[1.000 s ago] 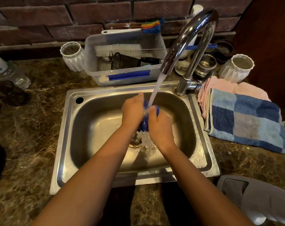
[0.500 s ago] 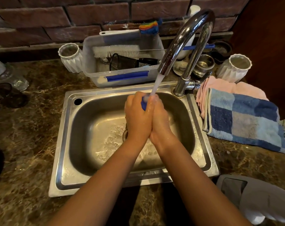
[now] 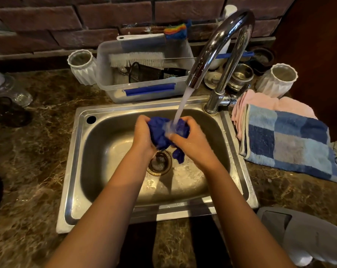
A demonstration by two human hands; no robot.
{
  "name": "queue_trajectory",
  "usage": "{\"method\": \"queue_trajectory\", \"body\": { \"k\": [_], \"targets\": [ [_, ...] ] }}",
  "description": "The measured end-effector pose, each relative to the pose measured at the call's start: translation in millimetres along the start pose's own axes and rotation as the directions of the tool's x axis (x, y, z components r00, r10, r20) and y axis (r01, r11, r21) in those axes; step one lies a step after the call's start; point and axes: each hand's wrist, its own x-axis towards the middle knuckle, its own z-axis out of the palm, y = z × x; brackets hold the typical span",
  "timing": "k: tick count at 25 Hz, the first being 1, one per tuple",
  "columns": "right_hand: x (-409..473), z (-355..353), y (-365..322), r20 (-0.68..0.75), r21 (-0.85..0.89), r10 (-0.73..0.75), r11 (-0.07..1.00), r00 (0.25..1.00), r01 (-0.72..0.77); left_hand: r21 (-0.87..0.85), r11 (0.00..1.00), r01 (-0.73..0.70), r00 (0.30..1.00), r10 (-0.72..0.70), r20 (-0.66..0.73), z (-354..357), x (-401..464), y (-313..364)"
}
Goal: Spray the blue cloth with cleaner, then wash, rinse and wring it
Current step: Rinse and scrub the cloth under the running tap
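Your two hands, left hand and right hand, both squeeze one blue cloth under one tap, over one sink; two white cups stand far back.

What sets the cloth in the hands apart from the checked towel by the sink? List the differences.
The blue cloth is bunched up, gripped by the left hand and right hand under the running tap; the checked towel lies folded on the counter, untouched.
The blue cloth is one deep blue; the checked towel mixes light and dark blue squares.
Both are blue fabric.
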Motion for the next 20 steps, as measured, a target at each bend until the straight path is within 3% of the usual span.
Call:
{"method": "queue_trajectory", "body": {
  "k": [2,3,4,5,6,7,8,9,10,11,12,13,15,17,19,20],
  "targets": [
    [3,-11,6,-0.118,-0.020,-0.030,0.999,0.993,0.028,0.131,0.990,-0.059,0.994,0.046,0.099,-7,-3,4],
    [6,-16,7,-0.170,-0.047,-0.048,0.998,0.984,0.041,0.274,0.948,-0.161,0.982,0.126,0.141,-8,-5,6],
    [8,-20,7,-0.211,-0.098,-0.079,0.993,0.974,0.059,0.445,0.849,-0.285,0.958,0.231,0.172,-11,-7,7],
    [10,-23,6,-0.244,-0.161,-0.104,0.985,0.964,0.066,0.618,0.676,-0.400,0.913,0.353,0.205,-13,-9,9],
    [12,-25,7,-0.284,-0.231,-0.127,0.971,0.950,0.061,0.754,0.466,-0.463,0.852,0.469,0.233,-17,-10,11],
    [12,-28,7,-0.344,-0.286,-0.137,0.958,0.929,0.035,0.821,0.318,-0.475,0.796,0.552,0.247,-21,-9,12],
    [12,-29,7,-0.398,-0.297,-0.115,0.955,0.910,-0.009,0.828,0.284,-0.483,0.765,0.598,0.241,-25,-10,12],
    [11,-30,5,-0.431,-0.229,-0.045,0.972,0.901,-0.061,0.782,0.380,-0.495,0.779,0.592,0.206,-26,-11,9],
    [10,-29,2,-0.420,-0.032,0.083,0.994,0.904,-0.106,0.659,0.561,-0.501,0.821,0.549,0.157,-25,-15,5],
    [8,-24,-1,-0.320,0.246,0.233,0.957,0.918,-0.157,0.474,0.748,-0.464,0.873,0.476,0.104,-21,-19,-1],
    [6,-16,-3,-0.149,0.509,0.351,0.829,0.924,-0.233,0.253,0.885,-0.391,0.920,0.385,0.075,-15,-21,-6],
    [1,-6,-7,-0.013,0.684,0.400,0.672,0.916,-0.284,0.077,0.937,-0.341,0.939,0.335,0.080,-8,-26,-10],
    [0,13,-7,0.051,0.812,0.415,0.512,0.908,-0.280,-0.012,0.922,-0.386,0.917,0.385,0.108,1,-30,-20],
    [-1,24,-11,0.036,0.873,0.393,0.435,0.919,-0.220,0.164,0.786,-0.596,0.802,0.575,0.161,6,-35,-28],
    [-3,30,-16,0.011,0.890,0.295,0.433,0.955,-0.144,0.283,0.657,-0.699,0.715,0.661,0.229,6,-38,-36],
    [-4,34,-17,-0.005,0.855,0.268,0.501,0.964,-0.135,0.329,0.625,-0.708,0.704,0.663,0.254,6,-39,-40]
  ]
}}
